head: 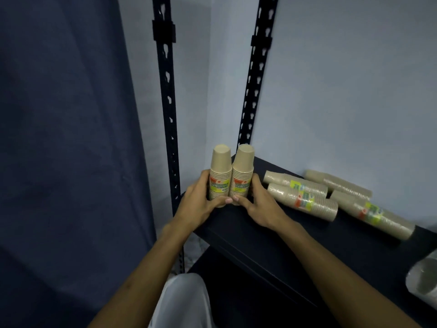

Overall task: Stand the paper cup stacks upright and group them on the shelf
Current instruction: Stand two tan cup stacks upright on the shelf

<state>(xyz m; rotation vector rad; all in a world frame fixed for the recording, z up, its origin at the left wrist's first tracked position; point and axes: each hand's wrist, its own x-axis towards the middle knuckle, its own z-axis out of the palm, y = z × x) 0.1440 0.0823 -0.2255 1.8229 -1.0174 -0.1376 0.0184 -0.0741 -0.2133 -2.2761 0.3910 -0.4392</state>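
Two tan paper cup stacks stand upright side by side at the left end of the dark shelf (pixel 279 235). My left hand (pixel 201 202) wraps the left stack (pixel 220 171) and my right hand (pixel 257 204) wraps the right stack (pixel 243 172); the thumbs meet in front of their bases. Several more wrapped stacks lie on their sides to the right: one (pixel 295 184) near the back, one (pixel 305 201) in front of it, one (pixel 338 183) by the wall and one (pixel 376 215) farther right.
Two black slotted uprights (pixel 169 114) (pixel 254 91) rise behind the standing stacks, with a pale wall behind and a dark blue curtain (pixel 66 138) at left. A clear plastic-wrapped roll (pixel 423 278) sits at the right edge. A lower shelf shows below.
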